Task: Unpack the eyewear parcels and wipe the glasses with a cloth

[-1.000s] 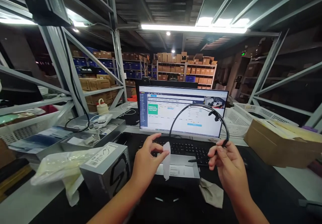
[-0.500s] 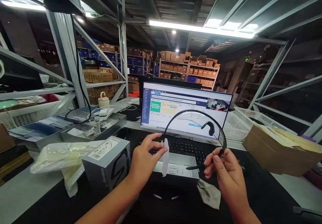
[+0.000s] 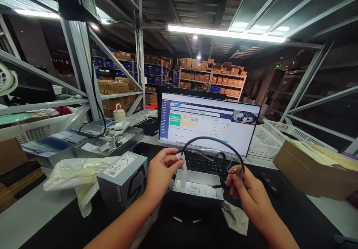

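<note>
My left hand (image 3: 160, 169) is closed in a pinch on a white wipe (image 3: 183, 172) and on the left end of a black neckband headset (image 3: 212, 146). The other end of the band is gripped by my right hand (image 3: 242, 187), fingers closed. The band arches between both hands, just above an open grey box (image 3: 198, 190) with a printed card inside. Behind the headset are a black keyboard (image 3: 207, 165) and a lit monitor (image 3: 208, 124).
A grey product box (image 3: 123, 180) stands left of my left hand, with a plastic bag (image 3: 74, 172) beside it. A grey cloth (image 3: 235, 217) lies under my right wrist. Metal trays (image 3: 107, 142) sit at the left, a cardboard box (image 3: 313, 167) and white baskets (image 3: 282, 133) at the right.
Both hands have lowered the headset from in front of the screen to just above the open box. The left hand has closed on the band's left end.
</note>
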`<state>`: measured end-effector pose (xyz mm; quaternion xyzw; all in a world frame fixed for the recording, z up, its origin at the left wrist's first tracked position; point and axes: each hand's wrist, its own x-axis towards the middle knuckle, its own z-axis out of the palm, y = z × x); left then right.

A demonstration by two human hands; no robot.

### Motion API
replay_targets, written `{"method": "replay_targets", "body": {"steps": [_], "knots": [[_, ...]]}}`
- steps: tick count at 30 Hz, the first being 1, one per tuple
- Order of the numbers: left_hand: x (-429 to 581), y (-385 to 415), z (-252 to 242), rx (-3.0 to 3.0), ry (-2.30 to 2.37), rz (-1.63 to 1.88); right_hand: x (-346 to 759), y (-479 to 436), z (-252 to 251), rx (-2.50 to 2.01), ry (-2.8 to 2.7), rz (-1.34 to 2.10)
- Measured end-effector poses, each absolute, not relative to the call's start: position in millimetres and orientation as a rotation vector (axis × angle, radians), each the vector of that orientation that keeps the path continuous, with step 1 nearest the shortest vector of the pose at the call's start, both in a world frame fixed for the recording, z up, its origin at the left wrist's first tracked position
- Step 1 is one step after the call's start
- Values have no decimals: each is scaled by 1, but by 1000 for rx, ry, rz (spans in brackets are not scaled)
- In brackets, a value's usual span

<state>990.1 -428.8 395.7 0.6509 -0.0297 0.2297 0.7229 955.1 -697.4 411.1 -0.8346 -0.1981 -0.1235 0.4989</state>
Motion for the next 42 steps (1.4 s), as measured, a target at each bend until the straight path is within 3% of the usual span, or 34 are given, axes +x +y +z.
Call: {"method": "replay_targets", "body": {"steps": [5,13,18,21,28,42], "knots": [[983,-425,391,1527,-35,710,959,-693,408,-2171,-612,-524],[968,-420,383,1811,-423,1468,968,-692,398,-2298,-691,-872],[969,-417,385,1893,-531,1770,972,-692,394,-2355,-736,-1021],[973,-419,385,2010,-430,1632,971,-689,395,-2381,-735,-993],[981,-425,392,2088,-462,911,969,-687,403,-2454,-704,-898],[964,-434,386,1666,-485,805,969,-685,407,-2347,-600,-732]]}}
